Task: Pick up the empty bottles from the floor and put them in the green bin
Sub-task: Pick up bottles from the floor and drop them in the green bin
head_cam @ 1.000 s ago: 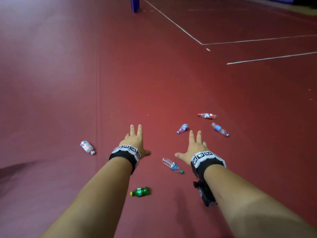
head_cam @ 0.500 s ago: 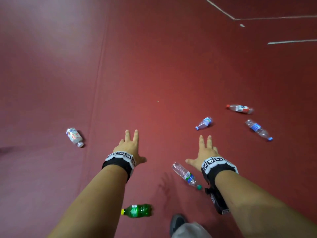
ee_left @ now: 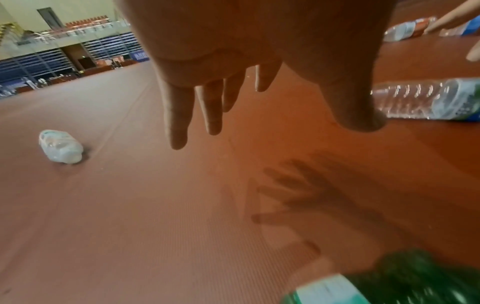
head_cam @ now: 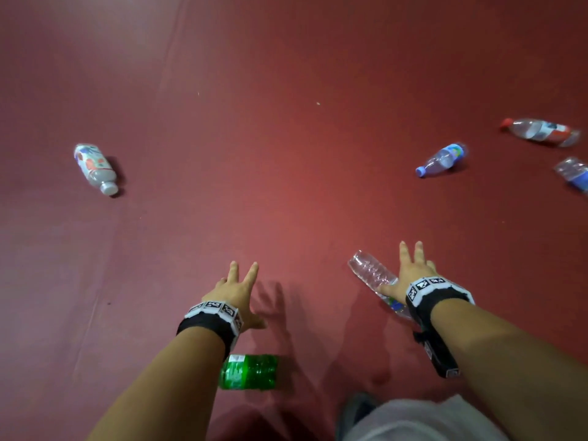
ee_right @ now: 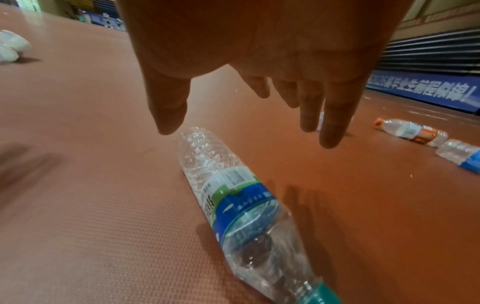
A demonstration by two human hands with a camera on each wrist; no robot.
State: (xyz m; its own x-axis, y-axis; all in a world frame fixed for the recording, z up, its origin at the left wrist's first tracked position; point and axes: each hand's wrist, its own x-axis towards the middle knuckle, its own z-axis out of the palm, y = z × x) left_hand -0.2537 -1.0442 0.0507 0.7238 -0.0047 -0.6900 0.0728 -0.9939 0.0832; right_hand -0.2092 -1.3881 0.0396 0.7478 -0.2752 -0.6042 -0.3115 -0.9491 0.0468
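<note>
Several empty bottles lie on the red floor point(head_cam: 286, 154). A clear bottle with a blue-green label point(head_cam: 370, 272) point(ee_right: 233, 197) lies under my right hand point(head_cam: 410, 265) point(ee_right: 249, 123), which hovers just above it with fingers spread and straight, holding nothing. A green bottle point(head_cam: 249, 372) point(ee_left: 405, 279) lies beneath my left forearm. My left hand point(head_cam: 238, 284) point(ee_left: 233, 115) hangs above bare floor, fingers spread, empty. A white bottle point(head_cam: 95, 168) point(ee_left: 61, 147) lies far left. The green bin is not in view.
To the right lie a blue-capped bottle point(head_cam: 442, 159), a red-capped bottle point(head_cam: 541, 132) point(ee_right: 413, 131) and a blue-labelled bottle point(head_cam: 574, 175) at the frame edge. My grey trouser leg point(head_cam: 423, 421) and a shoe point(head_cam: 356, 412) show at the bottom. Blue banners point(ee_right: 420, 90) line the hall.
The view has dropped closer to the floor and tilted down. Both hands lowered; my right hand now sits over the clear bottle and the green bottle lies under my left forearm.
</note>
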